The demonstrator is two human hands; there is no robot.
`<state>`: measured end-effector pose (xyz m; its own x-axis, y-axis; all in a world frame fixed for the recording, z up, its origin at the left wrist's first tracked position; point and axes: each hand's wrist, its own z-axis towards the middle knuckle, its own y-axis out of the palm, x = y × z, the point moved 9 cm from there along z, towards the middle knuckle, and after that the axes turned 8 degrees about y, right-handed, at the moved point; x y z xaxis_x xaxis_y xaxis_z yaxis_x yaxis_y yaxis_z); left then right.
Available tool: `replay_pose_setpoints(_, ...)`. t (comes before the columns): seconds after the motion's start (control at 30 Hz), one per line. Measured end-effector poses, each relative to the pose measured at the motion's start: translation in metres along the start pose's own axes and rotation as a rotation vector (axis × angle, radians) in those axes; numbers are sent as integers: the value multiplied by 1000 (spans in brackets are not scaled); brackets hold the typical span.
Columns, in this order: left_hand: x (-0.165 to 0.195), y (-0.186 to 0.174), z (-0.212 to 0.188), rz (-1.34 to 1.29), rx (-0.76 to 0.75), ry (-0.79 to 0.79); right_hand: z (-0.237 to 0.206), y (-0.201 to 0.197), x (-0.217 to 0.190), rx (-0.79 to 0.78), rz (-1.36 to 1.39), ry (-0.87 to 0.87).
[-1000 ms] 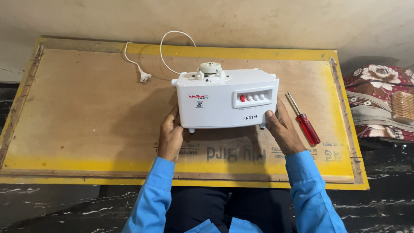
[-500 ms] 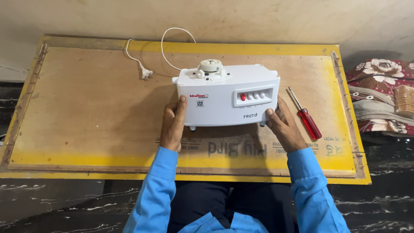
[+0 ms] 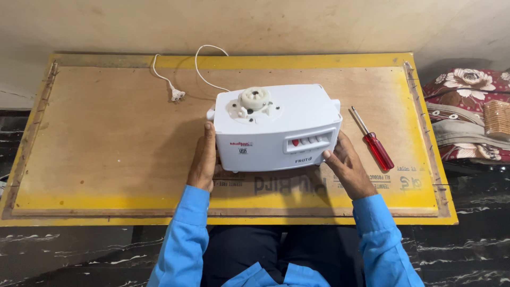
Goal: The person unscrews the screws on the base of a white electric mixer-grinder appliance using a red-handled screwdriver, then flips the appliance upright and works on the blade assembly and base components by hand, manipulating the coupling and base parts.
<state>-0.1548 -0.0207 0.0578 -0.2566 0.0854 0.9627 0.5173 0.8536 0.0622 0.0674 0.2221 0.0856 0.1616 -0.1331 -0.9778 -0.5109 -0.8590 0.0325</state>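
While both forearms in blue sleeves reach forward from the bottom edge, the hands bracket a white plastic box-shaped appliance base [image 3: 276, 130] sitting mid-bench, slightly right of centre. Left hand [image 3: 203, 159]: palm flat against the unit's left end, fingers extended along the side, pressed on, not curled round. Right hand [image 3: 348, 167]: angled in from lower right, thumb on the front bottom corner, other fingers spread and tucked under or behind the right end; can't tell how far they wrap. Unit sits tilted back a bit, front panel with a row of push buttons, one red, facing the camera. Top has a round cream coupling [image 3: 255, 98].

White power cord [image 3: 204, 61] loops behind the unit to a white two-pin plug [image 3: 177, 95] lying loose on the plywood bench with yellow border [image 3: 95, 143]. Cord exit from the housing is hidden behind it. Red-handled screwdriver [image 3: 373, 141] lies just right of the unit, near the right hand, not touching it.

Unit's feet and underside are not visible. Right edge: floral red quilt [image 3: 467, 114], cropped by frame. Torso below bench cut off.
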Motion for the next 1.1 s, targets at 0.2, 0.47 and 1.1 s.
replay_pose_setpoints(0.2,-20,-5,-9,-64,49,-48,-12,-3,12,9,32,27)
replay_pose_setpoints(0.47,-56,-12,-20,-133,76,56,-24,-10,32,104,-108,125)
replay_pose_setpoints(1.1,-70,-12,-16,-176,31,309,-27,-9,59,95,9,100)
